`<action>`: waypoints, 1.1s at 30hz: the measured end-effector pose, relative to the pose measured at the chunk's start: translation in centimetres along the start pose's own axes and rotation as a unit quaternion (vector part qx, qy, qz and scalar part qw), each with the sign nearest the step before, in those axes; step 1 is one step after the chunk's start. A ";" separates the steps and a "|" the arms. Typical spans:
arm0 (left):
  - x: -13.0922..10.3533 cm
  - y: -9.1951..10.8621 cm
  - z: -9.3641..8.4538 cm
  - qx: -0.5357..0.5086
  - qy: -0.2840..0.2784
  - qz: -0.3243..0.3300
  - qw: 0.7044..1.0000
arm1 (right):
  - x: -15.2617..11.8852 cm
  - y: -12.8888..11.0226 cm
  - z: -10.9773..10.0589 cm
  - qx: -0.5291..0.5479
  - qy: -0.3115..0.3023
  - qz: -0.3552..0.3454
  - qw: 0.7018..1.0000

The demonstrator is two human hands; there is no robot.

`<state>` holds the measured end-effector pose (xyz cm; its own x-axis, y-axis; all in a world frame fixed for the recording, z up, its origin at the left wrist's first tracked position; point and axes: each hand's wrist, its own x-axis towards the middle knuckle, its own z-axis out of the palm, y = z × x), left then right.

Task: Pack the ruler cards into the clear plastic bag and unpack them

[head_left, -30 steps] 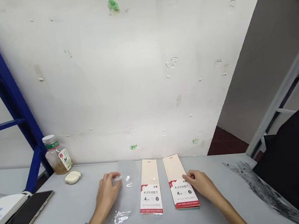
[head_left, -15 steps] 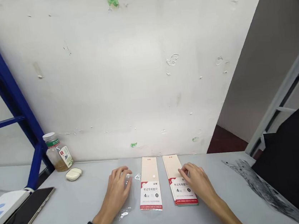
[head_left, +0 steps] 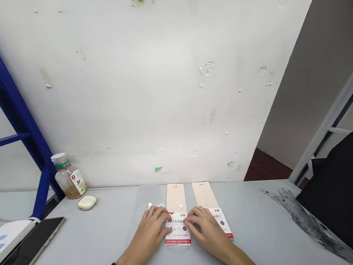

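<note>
A flat red, white and cream packet lies on the grey table in front of me. On its left edge rests my left hand, fingers bent and apart, with a watch on the wrist. My right hand touches the same packet's right edge with thumb and fingertips close together. Just to the right lies a small stack of similar packets, partly covered by my right hand. Clear plastic sleeves lie flat beneath and beyond my left hand.
At the left are a jar, a cream-coloured case, a dark tablet-like device and a blue metal frame. A black chair-like shape stands at the right, beside a grey-patterned strip.
My right hand has moved left from the stack to the single packet. My left hand has shifted right onto that packet's left edge.
</note>
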<state>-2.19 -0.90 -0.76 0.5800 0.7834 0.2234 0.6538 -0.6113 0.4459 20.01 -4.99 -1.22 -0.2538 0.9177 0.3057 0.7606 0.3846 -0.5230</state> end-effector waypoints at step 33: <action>0.5 0.5 -0.6 -0.259 0.089 -0.140 0.952 | 0.2 -0.6 -2.1 0.359 -0.053 0.109 0.925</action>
<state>-1.83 -0.73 0.10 0.2967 0.9421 0.1563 0.4171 -0.2751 0.8663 20.75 -5.23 0.85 -0.2273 0.9712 0.0715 0.2172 0.1222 -0.9685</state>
